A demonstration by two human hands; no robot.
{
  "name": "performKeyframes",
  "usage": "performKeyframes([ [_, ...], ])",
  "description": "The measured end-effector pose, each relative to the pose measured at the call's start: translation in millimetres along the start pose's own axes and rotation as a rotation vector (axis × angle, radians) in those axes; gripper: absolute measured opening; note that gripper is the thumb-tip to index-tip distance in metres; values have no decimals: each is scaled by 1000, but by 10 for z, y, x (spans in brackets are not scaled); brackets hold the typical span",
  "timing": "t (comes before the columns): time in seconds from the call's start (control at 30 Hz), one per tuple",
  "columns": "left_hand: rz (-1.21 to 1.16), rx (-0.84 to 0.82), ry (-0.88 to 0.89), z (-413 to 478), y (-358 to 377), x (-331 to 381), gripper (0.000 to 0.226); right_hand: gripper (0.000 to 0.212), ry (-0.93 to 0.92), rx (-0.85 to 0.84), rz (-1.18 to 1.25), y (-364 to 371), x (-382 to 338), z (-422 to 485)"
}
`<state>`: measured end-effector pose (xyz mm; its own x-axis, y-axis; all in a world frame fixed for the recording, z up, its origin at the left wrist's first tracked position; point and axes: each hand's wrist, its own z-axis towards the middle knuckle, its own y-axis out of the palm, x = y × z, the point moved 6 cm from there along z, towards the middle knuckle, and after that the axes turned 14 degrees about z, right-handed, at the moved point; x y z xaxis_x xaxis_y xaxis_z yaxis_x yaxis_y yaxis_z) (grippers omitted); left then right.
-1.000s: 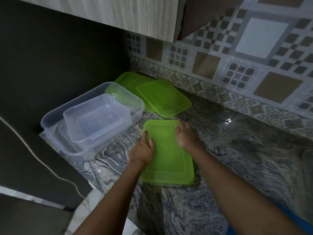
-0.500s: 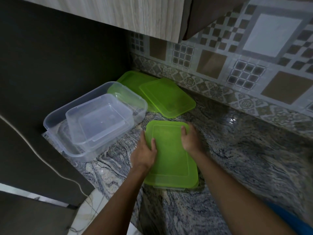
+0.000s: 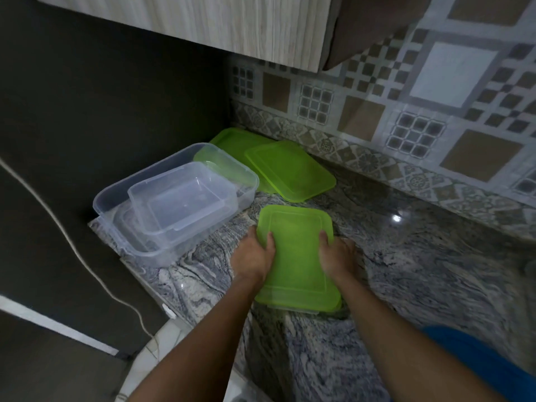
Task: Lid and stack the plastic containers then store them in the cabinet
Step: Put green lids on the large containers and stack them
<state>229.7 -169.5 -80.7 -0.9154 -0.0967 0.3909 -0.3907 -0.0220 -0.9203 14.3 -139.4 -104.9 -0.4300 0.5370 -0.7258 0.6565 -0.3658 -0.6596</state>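
Note:
A green lid [image 3: 297, 256] lies on a clear container in the middle of the marble counter; only a sliver of the container shows under its near edge. My left hand [image 3: 255, 256] grips the lid's left edge, thumb on top. My right hand [image 3: 338, 255] grips the right edge the same way. To the left, a small clear container [image 3: 182, 203] sits nested inside a large clear container [image 3: 116, 198]. Two more green lids lie against the back wall, a smaller lid [image 3: 290, 169] overlapping a larger lid [image 3: 232, 139].
A wooden wall cabinet [image 3: 203, 21] hangs above the counter's left end. Patterned tiles [image 3: 420, 111] cover the back wall. The marble counter [image 3: 435, 271] ends at the left by a dark wall, where a white cable [image 3: 72, 242] runs down.
Both hands slid along the lid toward me, from its far half to its side edges. The view shifted slightly.

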Motion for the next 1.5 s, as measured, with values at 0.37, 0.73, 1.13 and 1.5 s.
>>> performKeyframes([
  [0.37, 40, -144, 159, -20, -360, 28, 57, 59, 99, -330, 811, -165, -28, -276],
  [0.73, -274, 65, -611, 659, -1361, -1679, 103, 30, 42, -384, 1003, -365, -692, -329],
  [1.13, -655, -8, -373, 563, -1299, -1280, 30, 40, 41, -361, 952, -741, -954, -248],
  [1.5, -626, -211, -50, 4, -783, -364, 25, 36, 39, -225, 815, -813, -755, -89],
])
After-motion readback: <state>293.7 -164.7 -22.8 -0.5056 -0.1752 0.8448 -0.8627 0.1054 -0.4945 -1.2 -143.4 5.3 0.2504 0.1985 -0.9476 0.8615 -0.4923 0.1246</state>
